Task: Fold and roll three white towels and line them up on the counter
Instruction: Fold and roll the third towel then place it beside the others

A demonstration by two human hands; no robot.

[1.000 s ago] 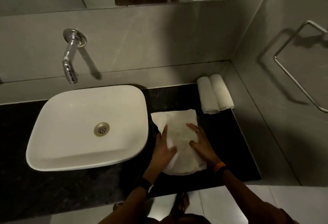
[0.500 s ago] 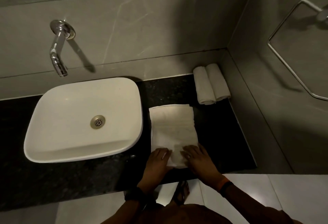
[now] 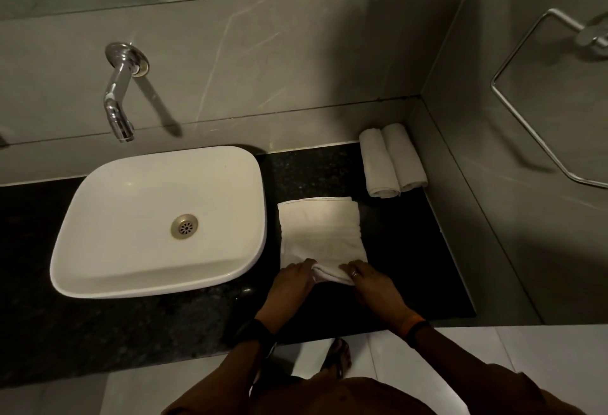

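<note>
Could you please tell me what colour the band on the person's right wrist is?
Orange, on the right wrist, seen in the head view.

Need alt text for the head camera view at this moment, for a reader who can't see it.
Both hands, left hand and right hand, curl the near end of a folded white towel into a roll on a black counter. Two rolled towels lie side by side, touching, in the far right corner. A white basin sits to the left under a chrome wall spout.
</note>
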